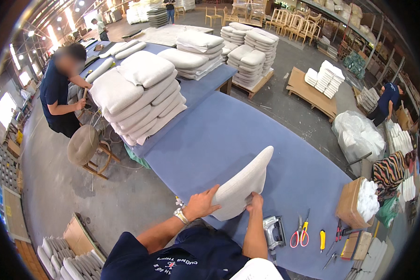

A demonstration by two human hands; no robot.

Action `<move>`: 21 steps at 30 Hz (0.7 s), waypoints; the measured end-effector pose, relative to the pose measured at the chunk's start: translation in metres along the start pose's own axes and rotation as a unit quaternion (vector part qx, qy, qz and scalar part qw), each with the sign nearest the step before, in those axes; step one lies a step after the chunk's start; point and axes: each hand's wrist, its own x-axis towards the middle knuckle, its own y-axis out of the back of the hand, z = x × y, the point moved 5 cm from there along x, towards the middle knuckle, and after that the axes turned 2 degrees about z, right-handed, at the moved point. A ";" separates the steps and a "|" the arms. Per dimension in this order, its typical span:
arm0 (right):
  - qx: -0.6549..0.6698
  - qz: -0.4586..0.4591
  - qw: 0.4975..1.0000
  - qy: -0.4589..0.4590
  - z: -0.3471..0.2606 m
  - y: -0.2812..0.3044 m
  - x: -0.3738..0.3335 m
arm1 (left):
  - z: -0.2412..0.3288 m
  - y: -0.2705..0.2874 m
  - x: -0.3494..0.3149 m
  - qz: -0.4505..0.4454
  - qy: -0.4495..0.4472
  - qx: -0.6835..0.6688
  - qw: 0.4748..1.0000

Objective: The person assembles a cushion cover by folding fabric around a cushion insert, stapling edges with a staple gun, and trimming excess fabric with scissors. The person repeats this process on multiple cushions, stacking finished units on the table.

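While our half-open left hand clasps the pale seat cushion and our curled right hand pinches its right side, we hold it tilted over the blue tabletop, apparently to keep it steady.

- Before me, over the flat blue table: a curved pale-grey fabric cushion, between my left hand and right hand.
- On the table, right of my right hand: silver metal staple gun, then red-handled steel scissors.
- Ahead-left: tall pale-grey cushion stack.
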 end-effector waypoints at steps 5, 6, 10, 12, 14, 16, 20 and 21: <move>0.137 0.094 0.984 0.070 0.002 -0.050 -0.011 | -0.017 -0.012 -0.023 -0.036 -0.012 -0.052 0.998; 0.098 0.135 0.983 0.076 0.004 -0.043 -0.002 | -0.014 -0.011 -0.023 -0.041 -0.022 -0.065 0.997; 0.029 0.151 0.976 0.157 0.008 -0.026 0.006 | -0.009 -0.003 -0.014 -0.109 -0.040 -0.108 0.987; -0.031 0.154 0.968 0.196 0.014 -0.030 0.004 | -0.010 -0.003 -0.007 -0.162 -0.038 -0.108 0.980; -0.092 0.158 0.954 0.237 0.013 -0.032 0.004 | -0.012 -0.004 0.004 -0.181 -0.043 -0.130 0.974; -0.154 0.159 0.922 0.317 0.009 -0.023 0.013 | -0.007 -0.007 0.026 -0.190 -0.067 -0.151 0.968; -0.154 0.208 0.910 0.325 0.008 -0.044 -0.010 | 0.008 -0.018 0.080 -0.213 -0.085 -0.163 0.960; -0.177 0.256 0.904 0.292 0.008 -0.049 -0.013 | 0.018 -0.019 0.099 -0.219 -0.088 -0.161 0.958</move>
